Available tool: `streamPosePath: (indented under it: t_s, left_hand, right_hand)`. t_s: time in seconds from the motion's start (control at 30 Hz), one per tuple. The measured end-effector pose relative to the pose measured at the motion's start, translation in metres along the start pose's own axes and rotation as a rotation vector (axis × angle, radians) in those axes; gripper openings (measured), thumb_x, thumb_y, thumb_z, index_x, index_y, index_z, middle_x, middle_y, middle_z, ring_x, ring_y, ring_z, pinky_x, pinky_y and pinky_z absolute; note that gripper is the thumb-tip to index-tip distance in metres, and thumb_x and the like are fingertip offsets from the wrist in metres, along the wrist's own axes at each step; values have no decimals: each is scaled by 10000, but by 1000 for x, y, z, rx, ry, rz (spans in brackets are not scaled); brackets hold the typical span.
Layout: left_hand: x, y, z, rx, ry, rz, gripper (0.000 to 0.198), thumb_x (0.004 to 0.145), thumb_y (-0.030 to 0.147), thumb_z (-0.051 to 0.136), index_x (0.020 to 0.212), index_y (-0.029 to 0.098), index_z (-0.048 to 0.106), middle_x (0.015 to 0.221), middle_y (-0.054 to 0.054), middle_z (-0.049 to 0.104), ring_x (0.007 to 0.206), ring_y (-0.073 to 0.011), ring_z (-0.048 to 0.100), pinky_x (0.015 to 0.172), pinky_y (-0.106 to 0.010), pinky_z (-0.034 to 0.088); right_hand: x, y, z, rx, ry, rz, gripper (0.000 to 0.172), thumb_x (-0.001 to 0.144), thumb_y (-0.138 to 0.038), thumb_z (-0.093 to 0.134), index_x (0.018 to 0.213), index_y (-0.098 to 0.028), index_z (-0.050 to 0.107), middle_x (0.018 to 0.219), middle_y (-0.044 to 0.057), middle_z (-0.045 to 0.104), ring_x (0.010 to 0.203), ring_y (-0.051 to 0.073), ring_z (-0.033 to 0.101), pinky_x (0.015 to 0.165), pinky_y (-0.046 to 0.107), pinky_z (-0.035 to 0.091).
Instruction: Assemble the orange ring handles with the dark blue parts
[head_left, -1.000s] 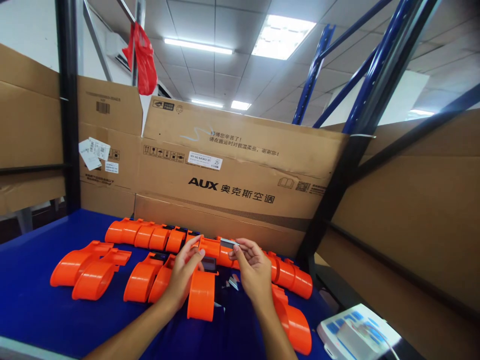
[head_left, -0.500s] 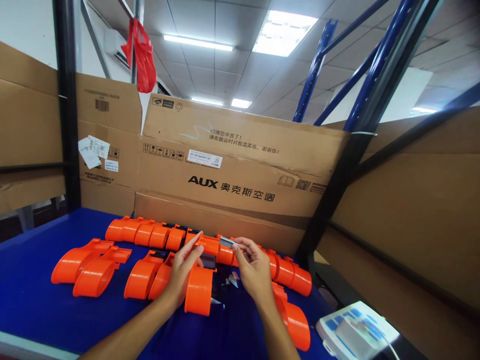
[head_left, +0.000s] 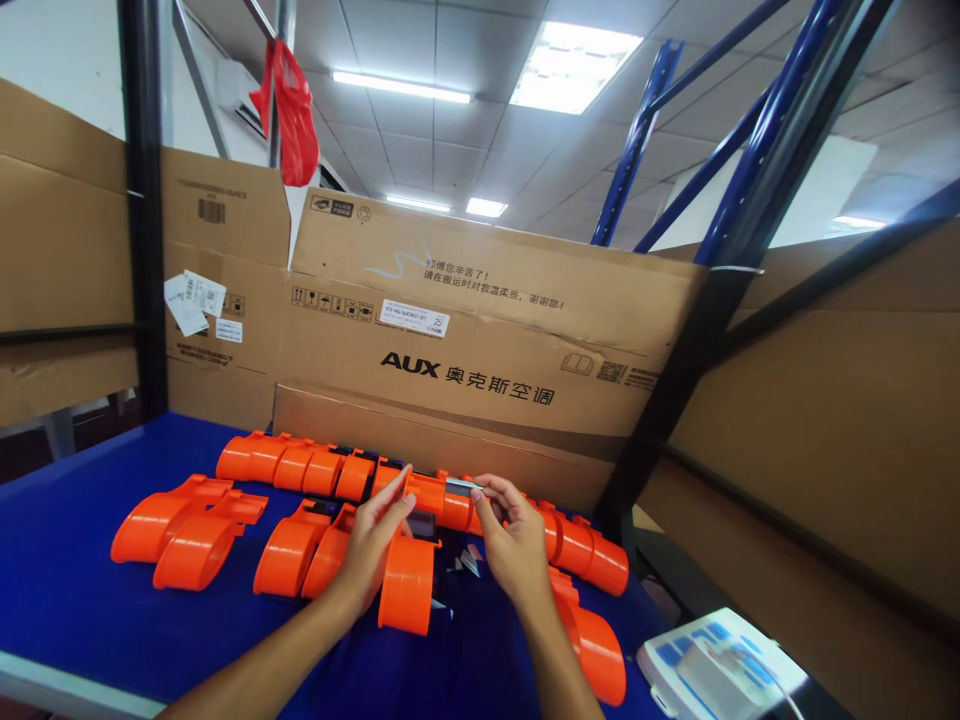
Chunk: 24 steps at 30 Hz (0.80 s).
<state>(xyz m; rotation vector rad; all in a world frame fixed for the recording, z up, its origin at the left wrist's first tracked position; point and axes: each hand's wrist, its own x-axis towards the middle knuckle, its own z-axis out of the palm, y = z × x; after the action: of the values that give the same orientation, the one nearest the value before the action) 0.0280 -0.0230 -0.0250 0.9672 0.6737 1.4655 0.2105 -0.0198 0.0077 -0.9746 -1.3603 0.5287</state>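
Above the blue counter point(head_left: 60, 530), left hand point(head_left: 375, 535) grips orange part point(head_left: 407, 590); right hand point(head_left: 514, 540) pinches thin grey strip point(head_left: 460, 488). Part judged light, stiff, slick; best held around its broad band.

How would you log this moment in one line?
left hand: holding orange part | right hand: pinching thin grey strip | blue tabletop: other orange parts | behind: cardboard panel
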Motion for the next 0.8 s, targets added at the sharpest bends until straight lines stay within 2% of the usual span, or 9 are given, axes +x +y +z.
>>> streamPosePath:
  t_s: [0.13,0.4,0.57,0.7,0.8]
  left_hand:
    - [-1,0,1,-24,-9,-11,863,725,553,782,1460,183,524,573,45,548,494,-89,410,502,-217,320]
    - [3,-3,-2,20,-3,-11,900,713,568,785,1462,148,517,555,43,538,502,-99,422,514,-225,327]
    - [4,-7,-1,58,-48,28,877,742,563,765,1467,141,510,582,42,525,523,-106,429,514,-226,325]
    - [1,-5,2,91,-65,74,885,759,548,759,1494,148,470,620,36,547,560,-116,455,544,-230,353]
    - [1,-3,1,124,-57,83,890,782,555,735,1510,135,441,602,39,541,555,-119,445,544,-234,346]
  right_hand:
    - [0,-1,0,11,19,0,416,804,-537,730,1017,-185,670,982,102,765,892,253,713,810,357,562]
    - [-3,-7,-3,-52,-67,-21,394,819,-535,724,988,-181,689,1004,110,762,884,251,714,799,355,566]
    - [-7,-4,8,0,-8,4,416,807,-527,741,1041,-192,658,939,93,769,915,260,727,790,351,573]
    - [-10,-3,17,137,75,45,420,789,-507,771,1039,-198,635,790,48,758,739,221,733,683,326,582]
    - [-11,-5,19,159,75,42,376,788,-491,779,990,-185,698,850,79,780,813,237,747,763,363,598]
